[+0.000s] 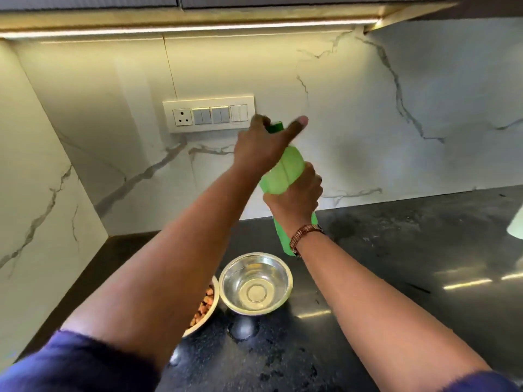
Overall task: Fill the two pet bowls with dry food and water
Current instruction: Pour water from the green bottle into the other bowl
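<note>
Fingers of the left hand (261, 142) close over the cap (276, 127) of a green bottle (278, 176), with the thumb stretched out to the right, clear of the plastic. Lower down, the right hand (294, 193) wraps around the middle of the same bottle, fingers clamped on it, a brown beaded bracelet (304, 236) on the wrist. Its long axis runs nearly upright, cap at the top, leaning slightly; whether its base touches the counter cannot be told behind the wrist. On the left a white marble-veined wall (42, 179) meets the backsplash, where a switch plate (209, 114) sits under a lit strip (184, 29) beneath the cabinets. Below, on the dark speckled countertop (396, 250), a bowl of dry food (205, 309) shows partly behind the left forearm, and just beside it to the right a steel bowl (256, 282) holds clear water. Both bowls stand near the bottle, on the near side of it.
</note>
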